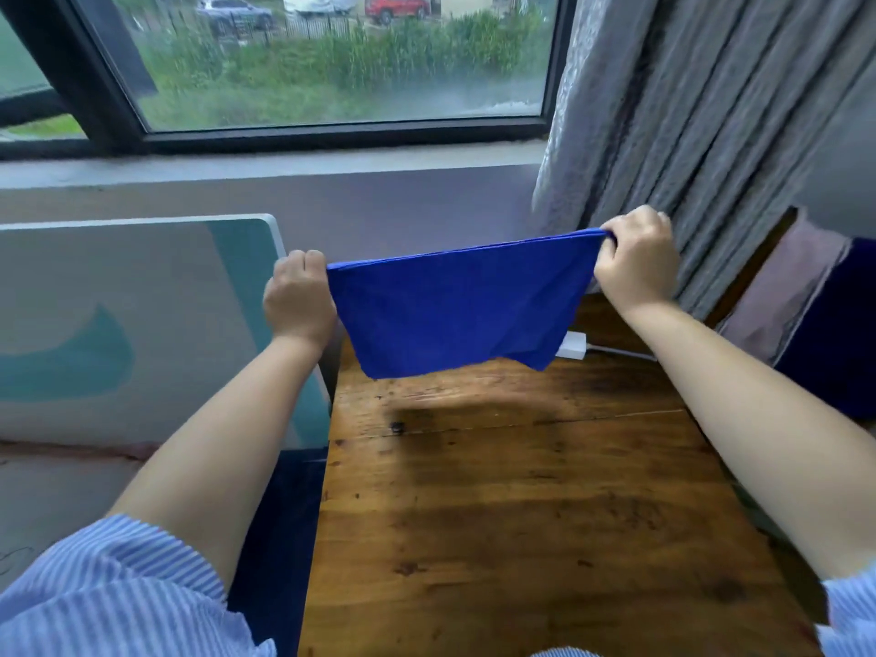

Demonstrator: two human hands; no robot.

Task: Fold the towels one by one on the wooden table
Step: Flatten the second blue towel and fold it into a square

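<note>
— Striped sleeves (118, 585) frame our shot; what do we hold?

— We hold a blue towel (455, 310) stretched in the air above the far end of the wooden table (521, 514). Our left hand (298, 296) grips its left top corner in curled fingers; our right hand (637, 258) pinches the right corner, slightly higher.

— And beyond it?

— We see a white adapter (574, 346) on the table behind the hanging edge, grey curtain (711, 111) at right, window (332, 59) ahead.
</note>
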